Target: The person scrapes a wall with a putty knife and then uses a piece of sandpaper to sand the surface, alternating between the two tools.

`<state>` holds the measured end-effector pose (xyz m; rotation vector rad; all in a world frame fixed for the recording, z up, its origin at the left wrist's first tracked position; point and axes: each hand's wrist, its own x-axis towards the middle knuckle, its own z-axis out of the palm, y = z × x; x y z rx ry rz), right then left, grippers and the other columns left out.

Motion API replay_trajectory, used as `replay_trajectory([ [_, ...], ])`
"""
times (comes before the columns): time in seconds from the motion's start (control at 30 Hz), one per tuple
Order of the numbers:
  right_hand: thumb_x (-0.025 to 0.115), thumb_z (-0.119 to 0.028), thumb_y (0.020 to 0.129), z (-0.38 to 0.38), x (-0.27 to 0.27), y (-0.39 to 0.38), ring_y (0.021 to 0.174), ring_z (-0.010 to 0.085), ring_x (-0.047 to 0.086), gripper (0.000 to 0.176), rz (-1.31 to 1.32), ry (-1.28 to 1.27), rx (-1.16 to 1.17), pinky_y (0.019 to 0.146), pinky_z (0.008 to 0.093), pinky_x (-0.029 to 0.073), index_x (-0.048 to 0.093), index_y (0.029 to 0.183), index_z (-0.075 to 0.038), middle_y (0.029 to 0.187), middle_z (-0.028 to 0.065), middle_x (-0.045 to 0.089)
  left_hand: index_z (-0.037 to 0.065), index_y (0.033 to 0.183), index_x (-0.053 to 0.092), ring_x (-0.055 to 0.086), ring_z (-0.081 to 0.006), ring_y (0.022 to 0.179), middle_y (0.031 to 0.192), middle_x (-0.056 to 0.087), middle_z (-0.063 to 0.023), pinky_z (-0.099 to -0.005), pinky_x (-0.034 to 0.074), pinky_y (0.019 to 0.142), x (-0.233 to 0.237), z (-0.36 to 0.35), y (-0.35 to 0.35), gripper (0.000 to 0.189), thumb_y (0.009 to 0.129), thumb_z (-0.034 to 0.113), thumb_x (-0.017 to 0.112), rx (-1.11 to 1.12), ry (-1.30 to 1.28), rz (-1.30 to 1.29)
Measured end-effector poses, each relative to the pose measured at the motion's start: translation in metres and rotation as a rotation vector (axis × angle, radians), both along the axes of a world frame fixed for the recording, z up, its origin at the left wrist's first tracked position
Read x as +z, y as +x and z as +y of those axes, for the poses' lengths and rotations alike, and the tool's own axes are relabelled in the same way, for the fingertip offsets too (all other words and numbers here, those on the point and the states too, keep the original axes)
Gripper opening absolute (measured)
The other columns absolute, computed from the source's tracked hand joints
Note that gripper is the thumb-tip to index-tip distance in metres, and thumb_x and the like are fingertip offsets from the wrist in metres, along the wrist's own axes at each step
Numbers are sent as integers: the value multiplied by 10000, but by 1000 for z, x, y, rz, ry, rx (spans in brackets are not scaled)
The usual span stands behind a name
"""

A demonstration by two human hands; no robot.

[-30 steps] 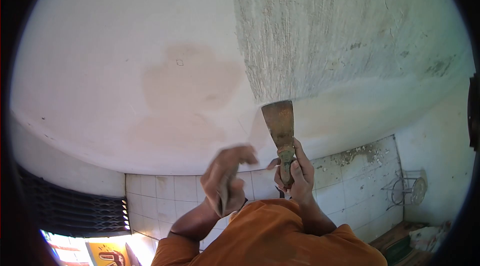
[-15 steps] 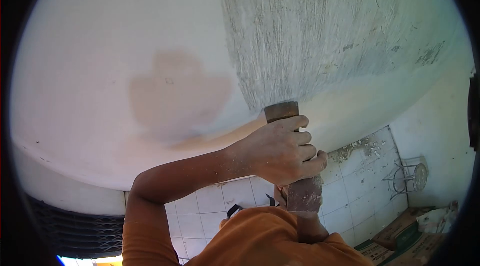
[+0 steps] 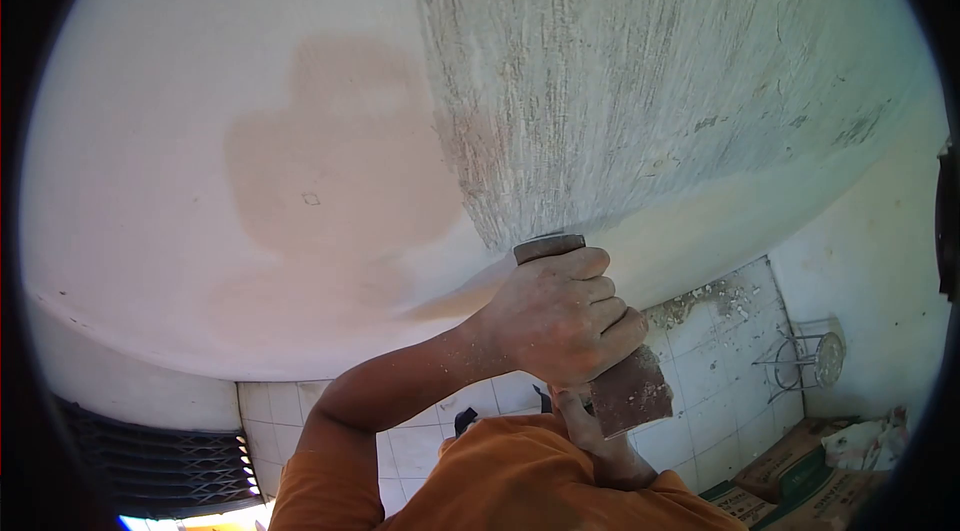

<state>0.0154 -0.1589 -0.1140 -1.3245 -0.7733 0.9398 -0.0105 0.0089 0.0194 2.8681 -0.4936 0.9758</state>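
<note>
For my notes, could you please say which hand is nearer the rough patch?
The left hand, higher in view; the right hand is partly hidden.

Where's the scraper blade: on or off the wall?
On, apparently: the edge of the scraper blade meets the wall at the rough patch.

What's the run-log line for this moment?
left hand: closed, flat brown piece jutting below | right hand: mostly hidden beneath | scraper blade: by lower edge of rough patch
</note>
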Motion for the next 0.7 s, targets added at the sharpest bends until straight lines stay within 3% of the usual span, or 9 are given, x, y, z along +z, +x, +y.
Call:
replay_trajectory([
  [0.1, 500, -118, 943, -8, -9, 12, 575, 66, 429, 144, 156, -55, 79, 481, 215, 315, 517, 810, -65, 688, -12, 484, 97, 622, 499, 486, -137, 484, 486, 432, 15, -266, 393, 624, 5, -1, 1, 123, 643, 164, 600, 11, 18, 5],
  [0.17, 533, -110, 926, -5, 12, 3, 588, 71, 437, 110, 382, -87, -37, 484, 216, 318, 521, 825, -66, 709, -5, 493, 100, 624, 512, 454, -127, 477, 497, 399, 18, -266, 368, 573, 0, -2, 1, 113, 626, 178, 594, 55, -9, 25],
  [0.27, 583, -98, 894, 4, 15, 0, 603, 75, 449, 80, 585, 89, -33, 488, 216, 327, 534, 841, -64, 721, 7, 505, 110, 621, 519, 436, -121, 471, 495, 377, 24, -266, 359, 550, -1, -3, 1, 109, 605, 190, 590, 80, 6, 36],
  [0.33, 590, -92, 891, 7, 20, -3, 599, 72, 439, 100, 459, 119, -106, 485, 216, 325, 530, 814, -70, 706, 3, 492, 116, 618, 517, 435, -121, 470, 490, 372, 28, -265, 361, 551, 1, -1, 1, 108, 598, 193, 591, 84, 27, 35],
  [0.47, 575, -97, 905, -3, -4, 1, 584, 63, 414, 123, 564, -79, -131, 480, 212, 319, 510, 802, -79, 688, -14, 463, 121, 607, 510, 446, -116, 475, 488, 384, 34, -257, 361, 553, 0, -1, 0, 109, 598, 193, 591, 83, 32, -20],
  [0.6, 543, -117, 927, 1, -20, 20, 568, 59, 397, 166, 456, -47, 77, 468, 206, 298, 489, 772, -86, 677, -25, 445, 123, 594, 502, 448, -110, 479, 489, 388, 36, -249, 355, 547, 13, 2, 2, 108, 609, 190, 586, 102, 49, -66],
  [0.7, 524, -142, 939, 4, -14, 17, 547, 57, 388, 190, 448, -24, 62, 454, 204, 280, 483, 761, -90, 671, -26, 442, 129, 589, 501, 430, -113, 474, 486, 362, 39, -251, 351, 535, -5, 2, 4, 104, 610, 193, 581, 94, -4, -125],
])
